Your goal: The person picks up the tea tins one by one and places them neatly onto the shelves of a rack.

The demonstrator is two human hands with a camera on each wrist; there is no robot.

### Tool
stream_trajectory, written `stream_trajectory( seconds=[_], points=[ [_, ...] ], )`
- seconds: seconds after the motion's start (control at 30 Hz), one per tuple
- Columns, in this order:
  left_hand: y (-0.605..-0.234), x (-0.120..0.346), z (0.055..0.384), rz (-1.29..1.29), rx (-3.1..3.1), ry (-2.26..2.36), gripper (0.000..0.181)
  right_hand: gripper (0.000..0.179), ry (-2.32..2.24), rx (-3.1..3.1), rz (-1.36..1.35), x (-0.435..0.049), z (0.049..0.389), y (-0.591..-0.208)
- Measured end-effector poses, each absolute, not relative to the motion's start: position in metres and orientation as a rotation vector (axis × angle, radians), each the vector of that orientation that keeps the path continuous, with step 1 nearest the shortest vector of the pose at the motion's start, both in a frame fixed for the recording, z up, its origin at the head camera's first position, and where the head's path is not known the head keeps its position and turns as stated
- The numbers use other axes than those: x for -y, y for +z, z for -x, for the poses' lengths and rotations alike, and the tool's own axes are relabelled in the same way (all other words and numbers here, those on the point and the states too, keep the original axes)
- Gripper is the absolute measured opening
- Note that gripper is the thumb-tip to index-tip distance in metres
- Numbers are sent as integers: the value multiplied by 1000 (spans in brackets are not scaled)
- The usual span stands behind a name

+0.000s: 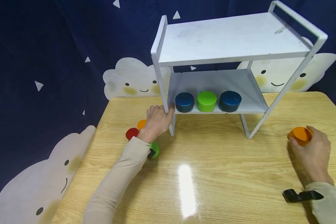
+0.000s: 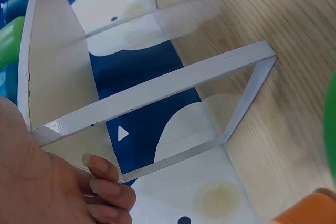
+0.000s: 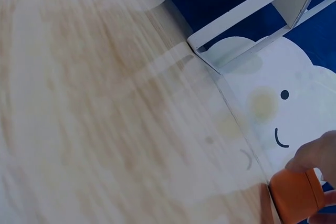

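My left hand (image 1: pixel 158 119) grips the left post of a white two-tier shelf (image 1: pixel 212 40), thumb at the front edge of the lower board. In the left wrist view, curled fingers (image 2: pixel 113 187) show beside the white frame. Over on the right, my right hand (image 1: pixel 315 152) holds a short orange cylinder (image 1: pixel 300 136) between thumb and fingers, low over the table; part of it is hidden by the hand. On the lower board stand a blue cylinder (image 1: pixel 184 102), a green cylinder (image 1: pixel 207 101) and a second blue cylinder (image 1: pixel 230 101) in a row.
Near my left forearm on the wooden table (image 1: pixel 212 174) are a red round piece (image 1: pixel 132 133), another orange piece (image 1: pixel 141 124) and a green piece (image 1: pixel 155 150), partly covered by the arm. A dark blue curtain (image 1: pixel 58 37) with white clouds hangs behind.
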State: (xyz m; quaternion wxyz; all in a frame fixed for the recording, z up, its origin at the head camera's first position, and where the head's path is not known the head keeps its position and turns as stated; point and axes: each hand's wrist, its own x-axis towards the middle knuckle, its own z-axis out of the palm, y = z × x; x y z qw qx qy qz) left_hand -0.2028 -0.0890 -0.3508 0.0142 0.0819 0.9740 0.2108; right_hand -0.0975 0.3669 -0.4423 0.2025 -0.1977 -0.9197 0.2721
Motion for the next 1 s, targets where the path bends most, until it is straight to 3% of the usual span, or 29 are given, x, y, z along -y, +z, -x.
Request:
stream_trajectory(
  seconds=[1.0],
  points=[
    [-350, 89, 201, -253, -3033, 662, 64, 66, 753, 2634, 647, -370, 98, -442]
  ],
)
